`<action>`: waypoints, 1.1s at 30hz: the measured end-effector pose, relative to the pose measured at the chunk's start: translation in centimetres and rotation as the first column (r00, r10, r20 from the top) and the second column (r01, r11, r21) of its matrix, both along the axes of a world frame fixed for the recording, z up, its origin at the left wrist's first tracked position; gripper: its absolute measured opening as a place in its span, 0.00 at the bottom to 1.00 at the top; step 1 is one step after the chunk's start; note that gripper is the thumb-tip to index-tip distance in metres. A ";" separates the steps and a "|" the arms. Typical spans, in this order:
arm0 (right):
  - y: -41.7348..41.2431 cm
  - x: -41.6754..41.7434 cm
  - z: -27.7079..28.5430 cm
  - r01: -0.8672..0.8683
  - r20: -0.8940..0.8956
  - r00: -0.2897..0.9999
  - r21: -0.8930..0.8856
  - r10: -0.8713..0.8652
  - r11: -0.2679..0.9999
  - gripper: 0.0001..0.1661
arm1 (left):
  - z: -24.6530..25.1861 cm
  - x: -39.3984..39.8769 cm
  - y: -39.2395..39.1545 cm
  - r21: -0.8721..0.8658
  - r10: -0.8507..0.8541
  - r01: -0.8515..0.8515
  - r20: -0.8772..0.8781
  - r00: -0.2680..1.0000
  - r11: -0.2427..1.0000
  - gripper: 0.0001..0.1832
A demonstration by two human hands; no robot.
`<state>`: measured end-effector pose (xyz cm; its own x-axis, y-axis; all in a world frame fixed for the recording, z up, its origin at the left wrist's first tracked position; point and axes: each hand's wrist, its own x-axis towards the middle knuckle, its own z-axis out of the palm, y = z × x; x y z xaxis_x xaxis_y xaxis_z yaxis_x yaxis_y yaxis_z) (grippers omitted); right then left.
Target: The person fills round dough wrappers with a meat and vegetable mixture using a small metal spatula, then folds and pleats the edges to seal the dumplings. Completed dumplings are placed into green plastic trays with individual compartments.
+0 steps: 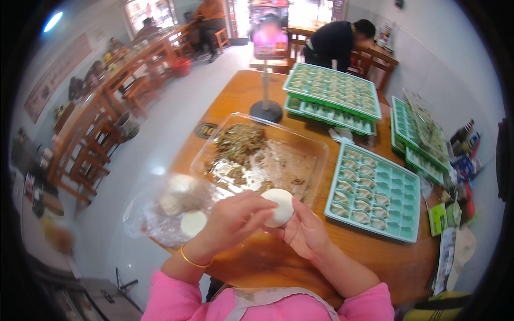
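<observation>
A round dumpling wrapper (280,208) is held up between my two hands, at the near edge of a clear plastic tray (324,160). My right hand (303,230) grips its right and lower edge. The fingers of my left hand (245,214) lie against its left side; a gold bangle circles that wrist. Chopped filling (241,142) is heaped at the tray's far left. More wrappers (193,223) lie on a plastic bag to the left. A green compartment tray (395,192) at the right holds several rows of folded dumplings (348,175) in its left part.
Stacked dumpling trays (333,90) stand at the back right, with more green trays (405,124) near the wall. A round-based stand (266,111) is behind the filling tray. Bottles and packets line the right side. Beyond the wooden table (237,86), a person (331,44) bends over.
</observation>
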<state>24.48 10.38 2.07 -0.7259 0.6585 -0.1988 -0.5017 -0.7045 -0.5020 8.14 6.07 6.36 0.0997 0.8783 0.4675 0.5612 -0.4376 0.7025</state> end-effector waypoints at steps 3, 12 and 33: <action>1.4 1.5 0.7 0.119 0.142 0.981 0.121 -0.136 0.985 0.21 | -0.6 -0.9 2.4 0.108 0.043 -0.037 -0.054 0.998 0.993 0.10; 3.4 5.3 3.7 -0.001 0.225 0.456 0.968 -0.861 0.253 0.08 | -2.9 -0.2 2.4 -0.041 -0.234 0.264 -0.610 0.758 0.964 0.20; -3.3 9.6 -6.5 0.601 0.376 0.746 -0.028 -0.549 0.798 0.16 | -4.3 -2.9 3.9 -0.026 0.044 -0.049 -0.160 0.986 0.998 0.09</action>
